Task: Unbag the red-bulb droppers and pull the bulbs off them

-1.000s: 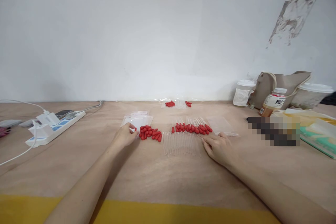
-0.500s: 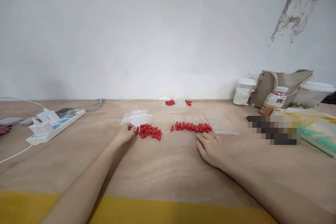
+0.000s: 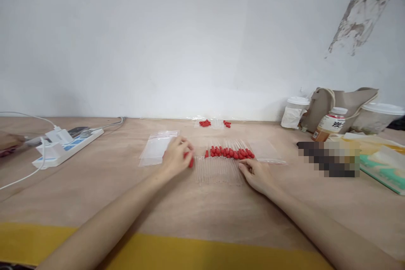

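My left hand (image 3: 177,155) reaches over a loose pile of red rubber bulbs (image 3: 190,161), its fingers curled down and slightly blurred. It covers most of the pile, and what its fingertips hold is hidden. To the right, clear thin glass tubes (image 3: 217,171) lie side by side in a row on the table. Just behind them is a row of droppers with red bulbs (image 3: 232,152), their clear stems pointing toward the wall. My right hand (image 3: 257,173) rests at the right end of the tubes, thumb and fingers drawn together; anything between them is too small to make out.
Clear plastic bags (image 3: 155,147) lie behind my left hand, another bag (image 3: 268,152) at right. Small red pieces (image 3: 205,123) lie by the wall. A power strip (image 3: 72,147) stands left; a bottle (image 3: 330,124), lidded cup (image 3: 294,114) and grey bag (image 3: 351,98) stand right.
My left hand has moved right, from the pile's left edge to over the bulbs. The right hand's fingers have drawn in slightly. A blurred brownish shape has come in at the far left edge.
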`<state>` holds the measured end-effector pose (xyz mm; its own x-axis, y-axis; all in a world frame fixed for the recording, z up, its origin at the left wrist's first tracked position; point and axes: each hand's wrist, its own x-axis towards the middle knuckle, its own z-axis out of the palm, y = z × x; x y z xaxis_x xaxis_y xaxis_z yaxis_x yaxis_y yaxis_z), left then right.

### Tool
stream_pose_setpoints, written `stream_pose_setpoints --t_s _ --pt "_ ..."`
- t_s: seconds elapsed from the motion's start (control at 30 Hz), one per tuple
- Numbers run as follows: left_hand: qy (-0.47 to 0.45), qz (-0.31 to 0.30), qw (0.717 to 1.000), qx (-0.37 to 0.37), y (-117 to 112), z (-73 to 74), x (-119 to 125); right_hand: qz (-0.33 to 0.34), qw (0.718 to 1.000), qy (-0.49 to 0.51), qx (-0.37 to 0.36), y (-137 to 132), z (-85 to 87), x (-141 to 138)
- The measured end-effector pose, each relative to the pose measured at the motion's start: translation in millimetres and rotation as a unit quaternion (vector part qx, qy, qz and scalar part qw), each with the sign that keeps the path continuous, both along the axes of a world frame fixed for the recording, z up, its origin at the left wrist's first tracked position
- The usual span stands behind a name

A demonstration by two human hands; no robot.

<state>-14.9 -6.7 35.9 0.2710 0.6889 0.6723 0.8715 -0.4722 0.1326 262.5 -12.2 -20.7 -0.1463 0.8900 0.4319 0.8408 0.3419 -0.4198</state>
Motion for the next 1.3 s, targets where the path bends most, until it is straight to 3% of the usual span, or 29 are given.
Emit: stream_pose_setpoints --t_s 0.1,0.27,0.4,0.53,0.73,0.8,0.9,1.07,1.17,1.3 --pt "0.095 -0.089 0.991 -0.032 5 -2.3 48 -0.018 1.0 -0.004 -0.006 0 2.4 5" --pt "0.147 -0.12 0.98 -0.067 29 -12.0 109 -0.028 0.999 0.021 -0.012 1 5.3 14" --pt "0.172 -0.12 0.976 -0.056 43 -20.3 132 -0.035 0.999 0.038 0.007 2 5.3 15" --pt "0.202 -0.145 0.968 -0.024 45 -24.3 138 -0.034 0.998 0.044 0.021 2 5.3 13" --pt "0.148 -0.132 0.98 0.006 29 -19.8 117 -0.027 0.996 0.073 0.043 5 1.0 18" --pt "0.08 -0.133 0.988 0.014 16 -17.8 96 -0.013 0.994 0.082 0.073 6 -0.2 18" --pt "-0.08 -0.188 0.979 0.008 -8 -20.0 57 0.036 0.985 0.072 0.155 4 1.5 12" --pt "-0.104 -0.233 0.966 -0.041 -40 -35.3 8 0.129 0.963 -0.044 0.233 -12 9.7 -13" --pt "-0.094 -0.263 0.96 -0.037 -44 -42.4 3 0.179 0.946 -0.107 0.248 -22 11.6 -25" --pt "-0.077 -0.304 0.949 -0.041 -43 -45.9 11 0.214 0.935 -0.118 0.257 -28 8.6 -30"
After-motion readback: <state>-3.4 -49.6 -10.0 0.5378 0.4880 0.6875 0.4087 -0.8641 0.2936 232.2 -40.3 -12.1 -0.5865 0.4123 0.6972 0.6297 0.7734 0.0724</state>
